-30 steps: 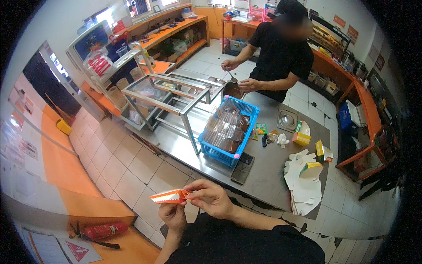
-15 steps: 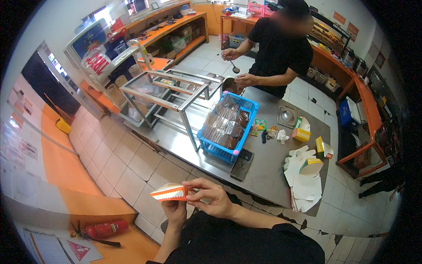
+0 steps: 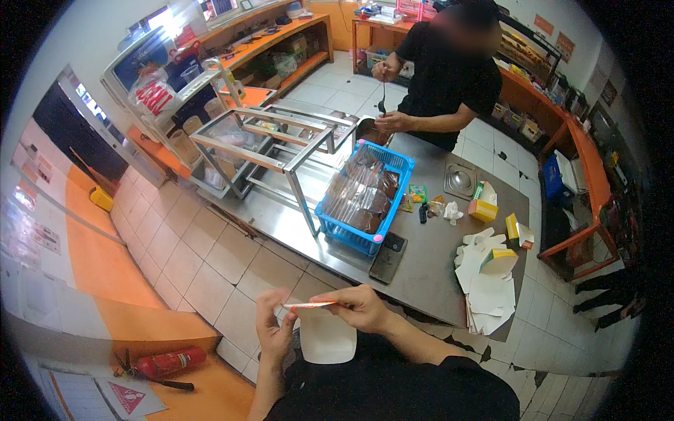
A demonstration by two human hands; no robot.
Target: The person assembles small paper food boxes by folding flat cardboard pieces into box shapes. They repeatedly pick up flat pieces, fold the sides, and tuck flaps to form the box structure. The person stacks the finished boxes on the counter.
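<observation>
In front of my body I hold a small paper food carton [image 3: 328, 338], its white inner face toward me and a thin orange edge on top. My right hand [image 3: 364, 309] pinches the top edge at its right end. At the left end, my left hand [image 3: 274, 328] grips the same edge between thumb and fingers; its fingertips are slightly blurred. Beyond my hands, on the steel table [image 3: 425, 281], lies a pile of flat white cartons [image 3: 486, 288], with a few yellow-and-white folded boxes [image 3: 484, 202] around it.
A blue basket [image 3: 344, 242] of wrapped brown items stands beside a metal frame [image 3: 295, 165]. A dark phone [image 3: 388, 261] lies at the table's near edge. Across the table a person in black [image 3: 449, 84] holds a ladle [image 3: 382, 105] over a pot [image 3: 372, 132]. A fire extinguisher [image 3: 170, 362] is low left.
The carton has turned from its orange printed side to its white face, hanging down between my hands. My left hand has moved from beneath to its left end. The other person's ladle has lowered.
</observation>
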